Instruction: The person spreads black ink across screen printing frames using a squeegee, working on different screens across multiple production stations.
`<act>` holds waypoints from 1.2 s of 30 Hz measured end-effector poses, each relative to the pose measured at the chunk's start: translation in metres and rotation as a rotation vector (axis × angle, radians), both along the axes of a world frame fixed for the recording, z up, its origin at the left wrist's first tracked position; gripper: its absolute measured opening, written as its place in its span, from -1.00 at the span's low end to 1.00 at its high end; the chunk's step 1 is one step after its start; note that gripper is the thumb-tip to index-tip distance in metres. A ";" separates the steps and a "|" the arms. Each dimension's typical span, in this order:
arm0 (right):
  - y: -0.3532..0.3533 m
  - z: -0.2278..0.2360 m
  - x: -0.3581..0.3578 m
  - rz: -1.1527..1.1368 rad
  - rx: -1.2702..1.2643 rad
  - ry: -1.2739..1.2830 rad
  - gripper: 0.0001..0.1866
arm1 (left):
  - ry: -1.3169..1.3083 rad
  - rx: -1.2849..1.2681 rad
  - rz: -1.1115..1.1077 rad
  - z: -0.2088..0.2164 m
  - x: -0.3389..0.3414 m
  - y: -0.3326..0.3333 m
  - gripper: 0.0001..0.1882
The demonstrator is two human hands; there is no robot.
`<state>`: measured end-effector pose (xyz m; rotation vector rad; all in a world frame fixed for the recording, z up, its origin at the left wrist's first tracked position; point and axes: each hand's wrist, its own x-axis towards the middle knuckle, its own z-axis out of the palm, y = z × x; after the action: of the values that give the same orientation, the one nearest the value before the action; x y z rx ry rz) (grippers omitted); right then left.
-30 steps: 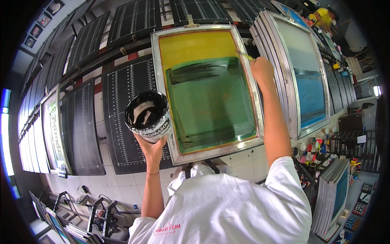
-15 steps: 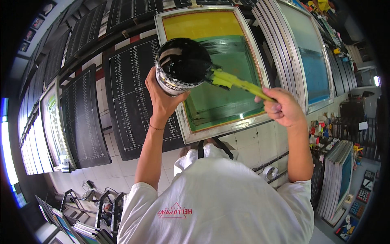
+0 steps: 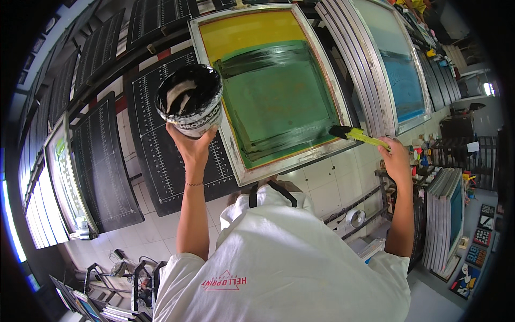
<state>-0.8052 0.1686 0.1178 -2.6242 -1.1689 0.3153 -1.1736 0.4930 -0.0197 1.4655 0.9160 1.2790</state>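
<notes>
My left hand (image 3: 193, 150) grips a white tub of black ink (image 3: 189, 99) from below, left of the screen-printing frame (image 3: 292, 165). The tub leans, its open mouth showing black ink smeared over the inner wall. In my right hand (image 3: 396, 158) is the handle of a lime-green spatula (image 3: 366, 138). Its ink-blackened blade hovers at the screen's near right corner; whether it touches cannot be made out. The screen has a green middle below a yellow band. A streak of black ink (image 3: 268, 58) crosses its far part, and a thinner smear lies along the near edge.
Black printing boards (image 3: 110, 161) with white ruled marks line the left side. Right of the screen stands another frame with blue mesh (image 3: 402, 86). More frames (image 3: 444, 220) stack upright at the lower right. A roll of tape (image 3: 355, 218) hangs on a rail near me.
My left hand has carried the tub left, off the screen. The spatula has left the tub's mouth and moved right and nearer, to the screen's corner.
</notes>
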 end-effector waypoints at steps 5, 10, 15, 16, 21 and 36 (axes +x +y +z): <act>-0.006 -0.021 0.026 0.122 -0.062 -0.090 -0.72 | 0.004 -0.019 0.033 0.002 -0.010 -0.009 0.04; 0.036 -0.048 0.020 0.310 -0.046 0.119 -0.70 | -0.034 -0.030 0.042 0.016 -0.011 -0.017 0.00; 0.098 -0.071 -0.054 0.557 0.065 0.126 -0.72 | -0.031 -0.018 0.081 0.019 -0.020 -0.025 0.01; 0.106 -0.073 -0.066 0.582 0.077 0.126 -0.72 | -0.005 -0.008 0.096 0.018 -0.023 -0.025 0.02; 0.126 -0.075 -0.090 0.621 0.100 0.168 -0.73 | 0.024 -0.010 0.151 0.021 -0.036 -0.030 0.04; 0.106 -0.073 -0.133 0.403 0.232 0.262 -0.74 | 0.010 -0.014 0.100 0.013 -0.050 -0.029 0.09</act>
<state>-0.9387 0.2742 0.0453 -2.0655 -1.5282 0.5431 -1.2236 0.4639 -0.0071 1.4314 1.0142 1.3364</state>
